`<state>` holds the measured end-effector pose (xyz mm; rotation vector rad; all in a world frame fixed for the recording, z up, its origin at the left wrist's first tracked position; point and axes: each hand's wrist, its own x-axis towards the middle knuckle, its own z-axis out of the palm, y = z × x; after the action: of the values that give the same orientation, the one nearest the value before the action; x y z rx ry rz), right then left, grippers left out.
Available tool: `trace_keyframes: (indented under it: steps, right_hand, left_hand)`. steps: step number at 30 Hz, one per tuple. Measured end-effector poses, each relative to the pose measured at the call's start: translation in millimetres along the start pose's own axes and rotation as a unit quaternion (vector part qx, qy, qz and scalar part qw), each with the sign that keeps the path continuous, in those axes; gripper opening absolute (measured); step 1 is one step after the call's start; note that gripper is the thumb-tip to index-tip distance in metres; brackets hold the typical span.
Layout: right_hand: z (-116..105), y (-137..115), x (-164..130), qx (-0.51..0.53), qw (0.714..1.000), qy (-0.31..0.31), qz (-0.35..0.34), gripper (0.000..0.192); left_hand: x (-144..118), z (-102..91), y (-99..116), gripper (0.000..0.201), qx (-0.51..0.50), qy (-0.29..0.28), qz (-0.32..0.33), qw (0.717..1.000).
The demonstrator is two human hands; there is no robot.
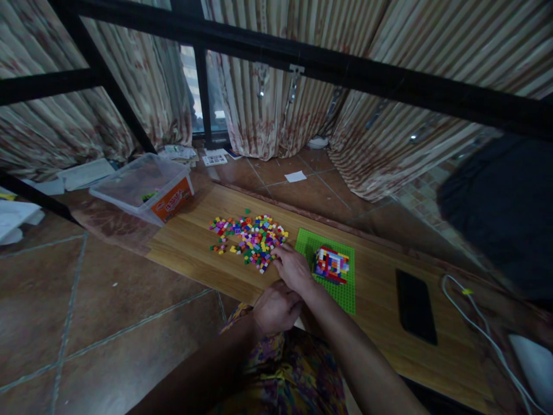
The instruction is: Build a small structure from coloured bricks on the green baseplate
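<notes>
Right hand (292,268) reaches in over the wooden surface (185,248), fingers bent, tips at the near right edge of a loose spread of small toy bricks (261,235). The fingertips overlap the outermost pieces in view; cannot tell whether a brick is pinched between them. Most of the bricks lie beyond the hand and to its left, mixed in colour, with a few strays on the left fringe.

Left hand (277,308) sits nearer the body, just below the right wrist, fingers curled in; cannot tell whether it holds anything.

Just right of the right hand: green studded baseplate (341,298), bearing a multicoloured brick build (332,265), apart from the loose pieces. Black smartphone (416,305) lies farther right, well apart from both hands. Clear plastic box (123,187) with orange label (173,199) stands at the far left end.
</notes>
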<state>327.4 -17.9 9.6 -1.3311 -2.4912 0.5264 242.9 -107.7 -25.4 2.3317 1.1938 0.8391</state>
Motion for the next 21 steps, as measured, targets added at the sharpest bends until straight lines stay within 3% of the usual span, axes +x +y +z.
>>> trace_keyframes:
  steps: [5, 9, 15, 21]
  right_hand:
    - [-5, -5, -1, -0.030, 0.999, -0.021, 0.008, 0.012]
    - [-16, -8, -12, -0.018, 0.999, 0.013, 0.024, 0.013]
    - [-35, 0, -60, 0.088, 0.983, 0.128, 0.094, 0.013]
    - [-26, -2, -96, 0.125, 0.979, 0.124, 0.106, 0.016]
  left_hand:
    - [0, -0.7, 0, 0.008, -0.025, -0.007, -0.001, 1.000]
    - [0, -5.0, 1, 0.013, -0.099, 0.024, -0.009, 0.995]
    - [0, -16.2, 0, 0.017, -0.221, 0.114, -0.161, 0.955]
    - [5, -22.2, -3, 0.022, -0.303, 0.111, -0.181, 0.929]
